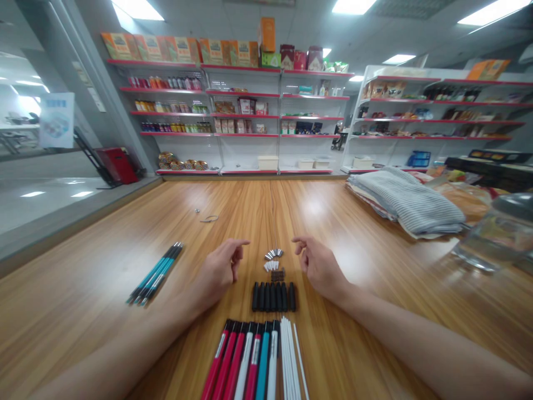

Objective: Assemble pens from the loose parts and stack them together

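Observation:
My left hand (220, 270) rests on the wooden table (104, 266), fingers loosely curled and apart, holding nothing. My right hand (320, 265) lies opposite it, also loosely open and empty. Between them sit small pen parts in rows: silver tips (273, 254), white pieces (270, 265), brown springs (277, 274) and black caps (273, 296). Nearer me lie red, white and teal pen barrels (245, 358) and thin white refills (290, 358).
Several assembled teal and black pens (156, 273) lie to the left. A small ring (209, 219) sits farther out. Folded striped cloth (410, 203) and a clear plastic container (497, 233) are at the right. Shop shelves (245, 116) line the back wall.

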Demonstrator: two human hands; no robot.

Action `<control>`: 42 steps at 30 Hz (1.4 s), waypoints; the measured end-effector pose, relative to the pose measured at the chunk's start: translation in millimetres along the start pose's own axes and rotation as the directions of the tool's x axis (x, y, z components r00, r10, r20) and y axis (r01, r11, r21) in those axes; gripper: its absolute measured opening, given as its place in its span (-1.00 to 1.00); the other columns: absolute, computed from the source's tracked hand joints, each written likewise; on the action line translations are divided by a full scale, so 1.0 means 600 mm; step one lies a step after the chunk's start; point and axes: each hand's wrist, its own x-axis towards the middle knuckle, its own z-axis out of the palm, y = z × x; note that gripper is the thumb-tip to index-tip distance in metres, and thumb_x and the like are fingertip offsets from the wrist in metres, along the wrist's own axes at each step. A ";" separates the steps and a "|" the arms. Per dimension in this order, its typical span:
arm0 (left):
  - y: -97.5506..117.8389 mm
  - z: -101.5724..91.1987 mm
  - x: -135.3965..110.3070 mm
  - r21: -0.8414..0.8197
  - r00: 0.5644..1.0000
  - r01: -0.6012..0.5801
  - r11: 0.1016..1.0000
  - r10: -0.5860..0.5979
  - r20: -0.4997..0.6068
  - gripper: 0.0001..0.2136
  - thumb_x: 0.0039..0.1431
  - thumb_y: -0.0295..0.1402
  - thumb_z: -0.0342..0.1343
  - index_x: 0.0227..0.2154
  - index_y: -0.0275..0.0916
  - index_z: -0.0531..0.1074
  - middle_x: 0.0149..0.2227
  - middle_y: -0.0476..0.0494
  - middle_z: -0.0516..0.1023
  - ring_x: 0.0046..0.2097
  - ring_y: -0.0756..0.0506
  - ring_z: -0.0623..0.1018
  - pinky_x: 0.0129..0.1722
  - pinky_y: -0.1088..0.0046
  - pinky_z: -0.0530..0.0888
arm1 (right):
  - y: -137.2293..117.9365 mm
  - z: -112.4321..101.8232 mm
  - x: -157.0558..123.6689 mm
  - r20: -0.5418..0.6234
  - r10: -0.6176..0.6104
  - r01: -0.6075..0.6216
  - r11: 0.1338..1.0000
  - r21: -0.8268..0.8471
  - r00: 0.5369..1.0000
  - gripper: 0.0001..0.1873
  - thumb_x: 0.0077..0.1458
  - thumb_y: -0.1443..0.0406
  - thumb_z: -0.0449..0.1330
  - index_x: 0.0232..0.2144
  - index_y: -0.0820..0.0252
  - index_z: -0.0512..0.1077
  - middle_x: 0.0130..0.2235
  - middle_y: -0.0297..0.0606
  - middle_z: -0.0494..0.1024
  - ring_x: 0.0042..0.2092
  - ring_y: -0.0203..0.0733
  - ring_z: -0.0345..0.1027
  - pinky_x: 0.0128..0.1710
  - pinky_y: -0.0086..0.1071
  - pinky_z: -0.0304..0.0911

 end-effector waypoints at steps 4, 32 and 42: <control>0.018 0.007 0.002 0.001 0.971 -0.234 0.972 0.234 -0.050 -0.41 -0.01 -0.70 -0.23 0.11 -0.19 0.22 0.01 -0.23 0.32 0.06 -0.11 0.36 0.10 0.21 0.36 | -0.021 -0.011 -0.002 -0.086 -0.135 0.130 0.989 -0.064 0.987 -0.42 -0.10 0.61 -0.11 -0.02 0.19 0.27 -0.12 -0.12 0.34 -0.13 -0.16 0.27 -0.16 -0.28 0.27; 0.033 -0.054 0.018 0.113 0.223 0.500 0.858 -0.254 0.941 -0.65 -0.13 -0.05 0.27 -0.64 -0.28 0.46 -0.64 -0.11 0.50 -0.73 0.05 0.29 -0.79 0.57 0.12 | -0.022 -0.016 -0.014 0.355 -0.049 0.064 0.997 -0.032 0.934 -0.84 0.08 0.41 0.06 -0.26 0.18 0.36 -0.64 -0.53 0.18 -0.63 -0.41 0.06 -0.56 -0.51 -0.03; 0.026 -0.057 0.019 0.183 0.128 0.514 0.838 -0.286 0.950 -0.67 -0.18 -0.10 0.31 -0.61 -0.28 0.41 -0.61 -0.10 0.54 -0.74 0.06 0.30 -0.81 0.60 0.18 | -0.022 -0.017 -0.012 0.388 -0.028 0.057 0.996 -0.063 0.921 -0.84 0.09 0.41 0.05 -0.25 0.18 0.36 -0.64 -0.52 0.20 -0.62 -0.42 0.08 -0.55 -0.52 -0.02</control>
